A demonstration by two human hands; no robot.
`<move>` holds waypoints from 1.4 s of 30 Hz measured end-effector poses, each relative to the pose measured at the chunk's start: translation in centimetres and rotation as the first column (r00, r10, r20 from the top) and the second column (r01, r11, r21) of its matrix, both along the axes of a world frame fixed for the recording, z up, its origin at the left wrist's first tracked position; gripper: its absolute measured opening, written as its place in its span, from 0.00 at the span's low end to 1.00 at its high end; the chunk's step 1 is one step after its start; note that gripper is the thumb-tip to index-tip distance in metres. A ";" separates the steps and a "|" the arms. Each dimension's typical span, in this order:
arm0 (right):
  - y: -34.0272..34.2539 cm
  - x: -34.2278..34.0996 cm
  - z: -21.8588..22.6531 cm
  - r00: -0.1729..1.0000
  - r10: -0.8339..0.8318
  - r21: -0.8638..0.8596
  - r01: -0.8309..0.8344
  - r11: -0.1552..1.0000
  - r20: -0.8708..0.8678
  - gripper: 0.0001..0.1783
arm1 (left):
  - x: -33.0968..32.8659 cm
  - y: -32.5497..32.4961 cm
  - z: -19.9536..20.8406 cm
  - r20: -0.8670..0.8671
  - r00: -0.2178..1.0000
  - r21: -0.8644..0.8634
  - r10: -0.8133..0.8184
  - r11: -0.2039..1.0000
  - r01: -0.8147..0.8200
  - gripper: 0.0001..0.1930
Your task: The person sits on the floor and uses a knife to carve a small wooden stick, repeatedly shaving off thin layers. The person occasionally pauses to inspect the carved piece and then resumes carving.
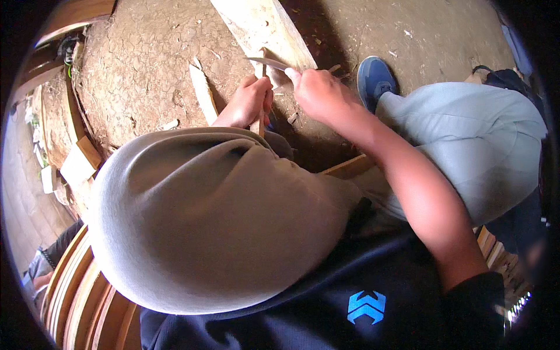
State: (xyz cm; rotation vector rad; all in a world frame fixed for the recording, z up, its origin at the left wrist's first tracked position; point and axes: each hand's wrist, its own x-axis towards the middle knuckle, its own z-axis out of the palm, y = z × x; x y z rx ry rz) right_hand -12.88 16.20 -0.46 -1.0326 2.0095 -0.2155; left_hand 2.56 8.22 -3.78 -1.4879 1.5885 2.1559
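A narrow wooden stick point(262, 71) stands roughly upright in the picture, with my left hand point(247, 100) closed around it. My right hand point(324, 94) grips a knife; its handle is hidden in the fist. The knife's blade point(273, 62) points left and lies across the stick near its top end, just above my left fingers. Just beyond both hands, a broad pale wooden board point(265, 32) lies on the ground. My left knee, in light grey trousers, covers the left forearm.
Wood chips and a pointed wood offcut point(201, 87) lie on the bare earth floor point(140, 70). My blue shoe point(375, 81) is right of the hands. Curved stacked wood strips point(76, 291) sit at lower left, and a small wood block point(80, 163) at left. Part of another person shows at the lower left edge.
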 end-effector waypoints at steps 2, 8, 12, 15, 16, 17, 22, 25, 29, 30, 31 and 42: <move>-0.2 0.2 -1.6 1.000 -0.016 -0.022 0.016 1.000 0.007 0.32 | -0.2 0.0 0.9 0.034 0.999 -0.059 -0.035 0.998 0.037 0.14; -0.9 1.4 -2.7 0.999 -0.051 -0.108 0.050 0.993 -0.011 0.31 | 0.2 -0.2 0.2 0.052 0.998 0.003 -0.021 1.000 0.021 0.14; -3.2 0.3 -2.4 0.997 -0.083 -0.166 0.082 0.983 0.004 0.31 | 0.1 -0.6 -0.2 0.015 1.000 0.050 -0.014 0.999 0.013 0.14; -4.7 -2.0 -1.2 0.993 0.087 -0.142 -0.099 0.985 -0.086 0.26 | 0.2 0.0 -0.2 0.014 1.000 0.007 0.023 1.000 -0.023 0.14; -5.4 -2.6 -0.7 0.974 0.187 -0.127 -0.203 0.971 -0.126 0.24 | 0.4 0.0 -0.1 0.013 0.999 0.015 0.039 0.999 -0.039 0.13; -6.6 -3.5 -1.4 0.987 0.110 -0.094 -0.121 0.988 -0.117 0.24 | 0.1 0.2 0.1 0.008 0.999 0.025 0.043 0.999 -0.043 0.13; -13.1 -9.6 3.0 0.979 0.205 -0.095 -0.203 0.975 0.004 0.39 | -0.4 -0.7 2.3 -0.103 0.984 -0.027 0.145 0.989 -0.149 0.10; -18.2 -13.4 8.3 0.827 0.375 0.014 -0.407 0.913 -0.419 0.42 | -1.9 -2.6 5.3 -0.133 0.984 -0.148 0.118 0.979 -0.137 0.15; -20.3 -15.4 15.2 0.788 0.424 -0.024 -0.484 0.875 -0.446 0.18 | -0.4 -7.8 10.5 -0.124 0.992 -0.398 -0.010 0.916 -0.041 0.16; -20.4 -15.4 15.2 0.791 0.441 -0.005 -0.489 0.873 -0.424 0.13 | 0.1 -8.9 11.0 -0.094 0.995 -0.457 -0.045 0.890 -0.003 0.15; -21.1 -15.3 14.8 0.758 0.468 0.027 -0.514 0.857 -0.454 0.10 | 0.6 -10.4 12.1 -0.069 0.995 -0.574 -0.065 0.819 0.013 0.15; -19.2 -9.9 2.9 0.626 0.703 -0.184 -0.776 0.603 -0.336 0.21 | 0.1 -17.5 14.2 0.215 0.976 -0.734 0.022 0.664 0.147 0.13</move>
